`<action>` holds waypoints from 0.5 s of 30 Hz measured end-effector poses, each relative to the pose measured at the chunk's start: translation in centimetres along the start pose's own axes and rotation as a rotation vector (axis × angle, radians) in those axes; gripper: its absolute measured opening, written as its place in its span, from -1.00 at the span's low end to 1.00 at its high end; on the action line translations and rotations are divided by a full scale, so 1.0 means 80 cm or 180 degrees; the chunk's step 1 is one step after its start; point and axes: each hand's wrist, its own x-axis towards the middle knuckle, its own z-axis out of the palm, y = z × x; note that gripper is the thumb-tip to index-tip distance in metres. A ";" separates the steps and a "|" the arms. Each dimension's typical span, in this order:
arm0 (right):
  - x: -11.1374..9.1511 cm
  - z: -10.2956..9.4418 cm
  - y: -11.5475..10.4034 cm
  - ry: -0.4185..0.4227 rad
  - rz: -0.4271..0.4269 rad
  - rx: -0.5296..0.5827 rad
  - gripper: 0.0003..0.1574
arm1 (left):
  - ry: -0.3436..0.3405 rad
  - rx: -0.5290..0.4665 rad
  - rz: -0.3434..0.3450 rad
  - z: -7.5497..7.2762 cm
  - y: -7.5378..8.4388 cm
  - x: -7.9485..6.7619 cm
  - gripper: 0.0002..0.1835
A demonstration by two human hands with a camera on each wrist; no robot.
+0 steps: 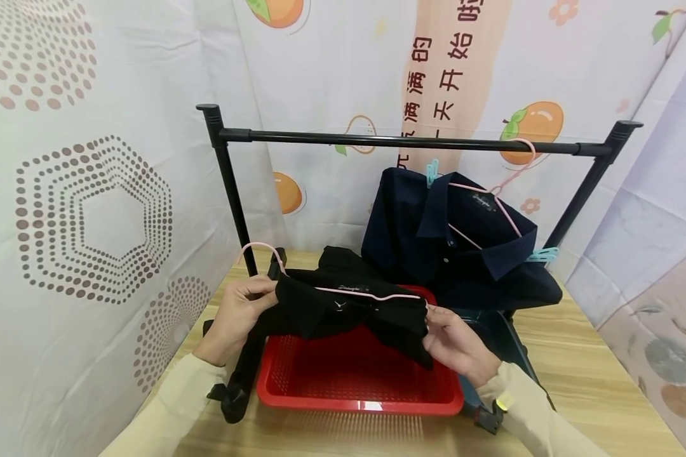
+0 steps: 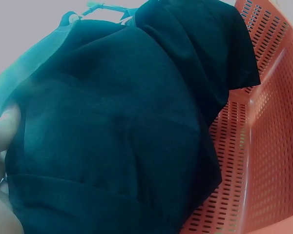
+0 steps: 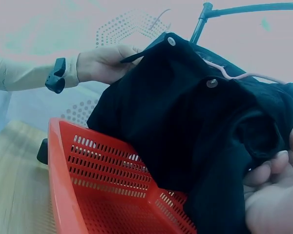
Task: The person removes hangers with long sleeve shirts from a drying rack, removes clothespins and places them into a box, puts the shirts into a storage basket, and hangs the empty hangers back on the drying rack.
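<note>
A black collared shirt [image 1: 343, 311] with a pink hanger [image 1: 343, 291] inside its neck is held up over a red basket [image 1: 360, 405]. My left hand [image 1: 237, 317] pinches the shirt's collar side, just below the hanger's hook. At the opposite side my right hand [image 1: 457, 343] grips the cloth by the hanger's end. In the right wrist view the shirt front [image 3: 171, 112] shows two buttons, with the right fingers [image 3: 268, 170] curled at a fold of cloth. Dark cloth [image 2: 107, 107] fills most of the left wrist view, and its hem hangs into the basket.
Behind stands a black clothes rack [image 1: 377, 139]. A navy shirt [image 1: 400, 222] hangs at its right on a pink hanger [image 1: 514, 174], with light blue clips [image 1: 543, 255] on it. Below that shirt is a dark bin [image 1: 491, 336], right beside the red basket on the wooden table [image 1: 600, 393].
</note>
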 end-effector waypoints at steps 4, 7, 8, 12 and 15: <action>0.001 0.005 0.001 0.0063 0.0009 0.0084 -0.50 | 0.0033 -0.0059 0.0034 0.000 -0.002 0.000 -0.79; 0.001 0.011 0.003 0.0202 0.0039 0.0171 -0.44 | 0.0036 -0.0127 0.0075 0.000 -0.005 -0.001 -0.80; 0.000 0.013 0.004 0.0243 0.0075 0.0192 -0.42 | 0.0032 -0.0154 0.0090 0.000 -0.006 -0.001 -0.80; 0.002 0.019 0.007 0.0314 0.0225 0.0167 -0.39 | 0.0015 -0.0211 0.0145 0.002 -0.007 0.000 -0.80; 0.007 0.021 0.008 0.0352 0.0222 -0.0078 -0.41 | 0.0024 -0.0222 0.0151 0.007 -0.005 0.000 -0.82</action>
